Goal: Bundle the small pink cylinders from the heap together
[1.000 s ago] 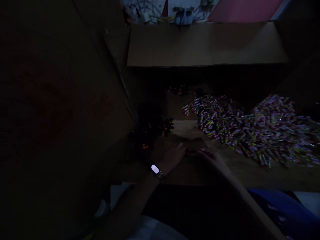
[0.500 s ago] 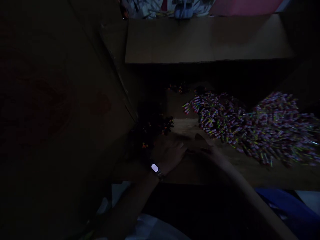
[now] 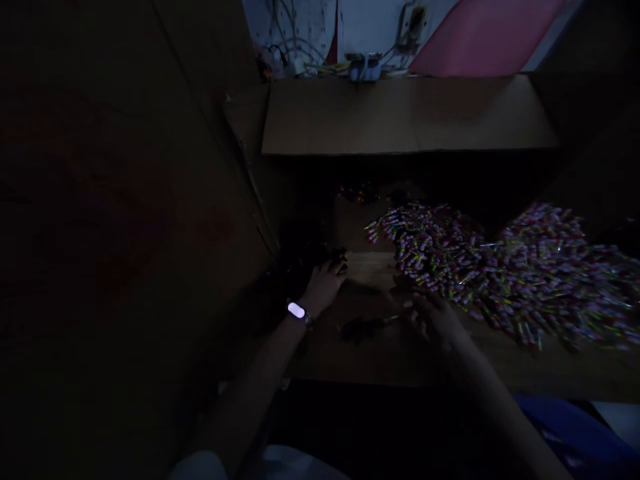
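Observation:
The view is very dark. My left hand [image 3: 324,285], with a lit band on its wrist, reaches into a heap of small dark pieces [image 3: 303,257] with orange specks. Its fingers look stretched out, their tips at the heap's right edge. Further right, my right hand [image 3: 434,319] is closed, fingers curled and tips together; what they hold, if anything, is too dark to make out. Between the hands lies a dark object [image 3: 363,328] with a thin, light tip pointing at my right fingers. A large pile of small multicoloured pieces [image 3: 520,267] lies beyond my right hand.
A cardboard flap [image 3: 400,117] overhangs the back of the wooden worktop [image 3: 370,267]. Cardboard walls [image 3: 125,220] rise at the left. A few dark pieces [image 3: 363,193] lie at the back. Cables and a socket [image 3: 414,25] are on the wall. Something blue [image 3: 575,430] is at lower right.
My hands, close together before, have moved apart: the left up and left to the dark heap, the right towards the right. The dark object between them now shows. The view has shifted upward.

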Demonstrator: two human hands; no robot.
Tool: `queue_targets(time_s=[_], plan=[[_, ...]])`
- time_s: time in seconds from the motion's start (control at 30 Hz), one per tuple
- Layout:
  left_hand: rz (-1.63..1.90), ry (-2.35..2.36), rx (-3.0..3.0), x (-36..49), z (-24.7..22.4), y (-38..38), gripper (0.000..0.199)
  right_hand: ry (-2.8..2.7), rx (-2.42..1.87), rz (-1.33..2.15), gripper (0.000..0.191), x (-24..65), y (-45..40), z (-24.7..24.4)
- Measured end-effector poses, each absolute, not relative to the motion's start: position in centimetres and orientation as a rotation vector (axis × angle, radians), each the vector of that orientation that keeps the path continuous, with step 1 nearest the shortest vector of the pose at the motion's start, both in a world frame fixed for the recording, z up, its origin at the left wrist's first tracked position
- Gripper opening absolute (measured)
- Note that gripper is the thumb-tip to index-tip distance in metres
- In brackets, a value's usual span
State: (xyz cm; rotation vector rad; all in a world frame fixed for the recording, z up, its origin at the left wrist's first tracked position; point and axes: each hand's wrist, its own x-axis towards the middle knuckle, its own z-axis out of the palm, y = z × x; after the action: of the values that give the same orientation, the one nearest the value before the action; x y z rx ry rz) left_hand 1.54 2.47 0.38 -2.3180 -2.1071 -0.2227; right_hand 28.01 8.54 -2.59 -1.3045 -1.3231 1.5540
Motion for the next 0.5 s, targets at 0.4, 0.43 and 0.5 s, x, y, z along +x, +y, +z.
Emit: queue_targets(time_s=[0.4,0.43,0.5], plan=[[-0.273,-1.875,-2.841,3.7,-1.3,5.8,0.039,-1.540,-1.236,1.734,0.056,26.5,9.0,-1.7],[-0.233,-1.818,-2.892,3.9,-1.1,6.0,0.042,-1.544,-1.232,1.726,0.060,26.3,9.2,-1.9],[-0.139,-1.667,-2.967,3.8,-0.6,6.4,0.042,-1.563,-1.204,1.684,0.063,26.0,9.5,-2.5]])
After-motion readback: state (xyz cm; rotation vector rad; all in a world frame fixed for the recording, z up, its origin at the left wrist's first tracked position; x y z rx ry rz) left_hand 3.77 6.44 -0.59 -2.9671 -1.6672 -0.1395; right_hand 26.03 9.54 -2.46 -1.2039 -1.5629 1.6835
